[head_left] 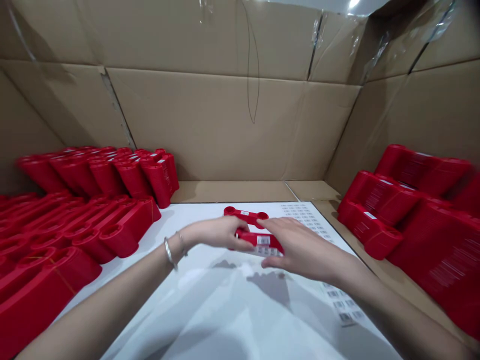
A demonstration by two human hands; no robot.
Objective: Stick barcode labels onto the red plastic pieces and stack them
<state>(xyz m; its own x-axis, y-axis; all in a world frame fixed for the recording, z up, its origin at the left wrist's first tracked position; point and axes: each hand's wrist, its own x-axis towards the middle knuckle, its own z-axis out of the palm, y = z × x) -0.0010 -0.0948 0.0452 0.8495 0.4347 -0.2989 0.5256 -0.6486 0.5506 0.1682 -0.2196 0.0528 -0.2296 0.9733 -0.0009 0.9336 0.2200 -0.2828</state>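
Forearms [93, 310] over a white board [210, 320], left hand [213, 235] and right hand [303, 247] pinching a red plastic piece [260, 243].
Cardboard walls [225, 120] surround stacked red pieces [90, 225] and barcode sheets [341, 302].

Left forearm [112, 300] and right forearm [393, 312] observed bare as far as the frame edges. Worn at the left wrist: one broad, polished, silver-coloured metal bangle [169, 252], smooth and rounded. Worn just beside it, nearer the left hand [217, 234]: one thinner metal bracelet [182, 243], its fine detail too small to read. Right hand [303, 247] noted as bare.
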